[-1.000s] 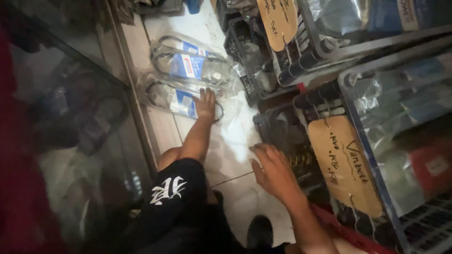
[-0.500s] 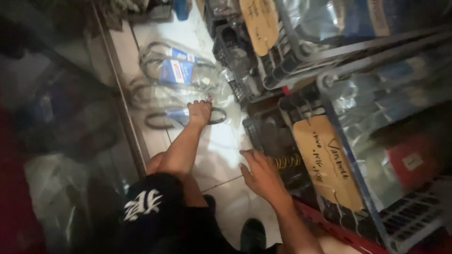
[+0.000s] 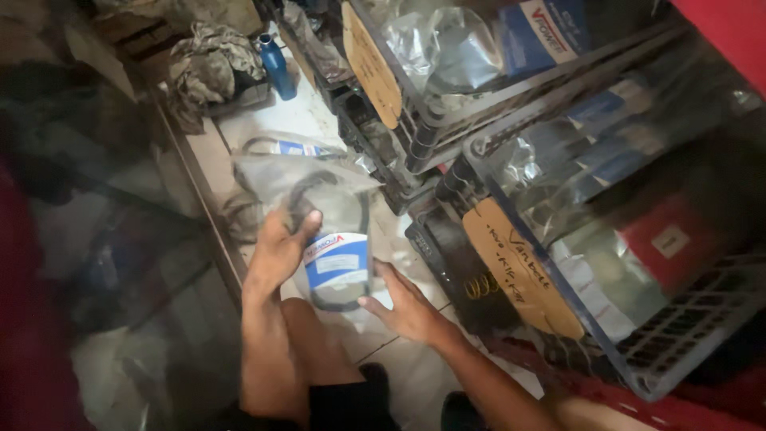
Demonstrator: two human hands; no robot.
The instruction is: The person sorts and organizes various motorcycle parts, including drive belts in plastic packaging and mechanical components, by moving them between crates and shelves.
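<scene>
A clear plastic bag holding a black rubber belt with a blue-and-white label is held above the pale tiled floor, between the left hand at its left edge and the right hand at its lower right. Behind it, a second bagged belt lies on the floor. Farther back, a blue plastic bottle stands beside a heap of crumpled cloth. To the right, stacked grey plastic crates are positioned, with a tan cardboard tag hung on the nearest crate's front.

Bare forearms, no sleeves, black shorts above bare knee
</scene>
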